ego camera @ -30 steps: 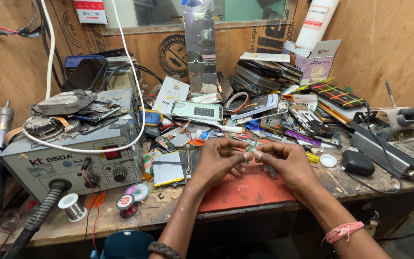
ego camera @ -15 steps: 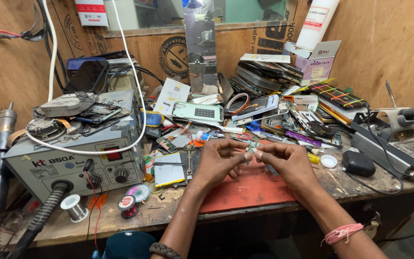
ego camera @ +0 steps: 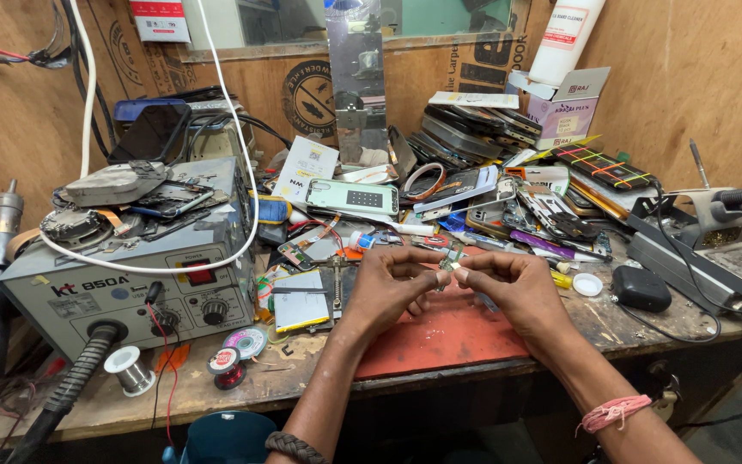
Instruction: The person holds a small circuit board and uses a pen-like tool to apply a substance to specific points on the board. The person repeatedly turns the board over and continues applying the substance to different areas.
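Note:
My left hand (ego camera: 388, 288) and my right hand (ego camera: 513, 288) meet fingertip to fingertip over a red work mat (ego camera: 448, 339) at the middle of a cluttered wooden bench. Between the thumbs and forefingers of both hands I pinch a small green and silver electronic part (ego camera: 450, 265). It is too small to make out more. A dark braided band circles my left wrist and a pink thread band (ego camera: 613, 411) my right forearm.
A grey hot-air rework station (ego camera: 130, 275) with a black hose stands at the left, wire spools (ego camera: 130, 369) in front of it. Phone parts and a pale green phone back (ego camera: 352, 198) pile behind the mat. A black case (ego camera: 641, 288) and soldering gear lie at the right.
Both hands stay together over the mat, with only slight finger shifts on the small part. The view has barely moved.

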